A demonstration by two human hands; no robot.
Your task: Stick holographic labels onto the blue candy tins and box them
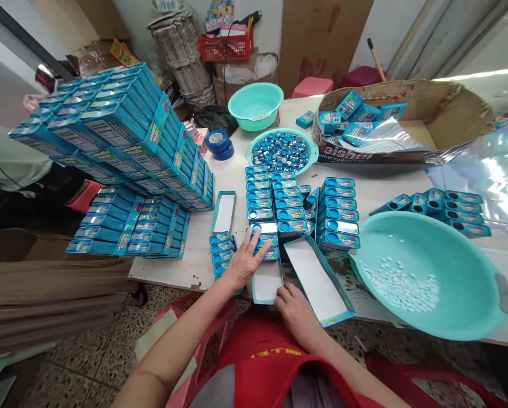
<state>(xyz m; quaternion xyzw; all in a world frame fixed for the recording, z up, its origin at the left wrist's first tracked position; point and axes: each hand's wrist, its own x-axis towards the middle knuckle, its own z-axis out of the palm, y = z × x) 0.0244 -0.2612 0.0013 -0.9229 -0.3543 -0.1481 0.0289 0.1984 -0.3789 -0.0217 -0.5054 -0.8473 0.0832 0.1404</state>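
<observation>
As the left hand (243, 262) lies palm down, its fingers are spread over the nearest blue boxes (269, 253) of a column running away from the wearer. These boxes stand at the far end of the open part of a blue tray (267, 283), whose white floor shows at the near end. The right hand (295, 309) has its fingers curled at the tray's right edge, near the front corner — whether they pinch it cannot be told.

Just right of the tray, a longer tray (320, 280) lies aslant, white inside. A short row of boxes (221, 255) sits beside the left hand, with a small tray (224, 212) beyond it. Another column of boxes (339, 212) stands to the right, behind the longer tray.

Further out on the worktop (164, 275), a green basin (466, 283) at right holds pale tablets (407, 289). Beyond the columns, a green bowl (314, 152) holds round blue-and-silver pieces (279, 148); a deeper bowl (255, 105) stands behind. Blue tape rolls (220, 144) lie left of these, and an open carton (453, 116) at far right contains more packs (358, 131). Packed trays (122, 141) are stacked high at left — blue throughout.
</observation>
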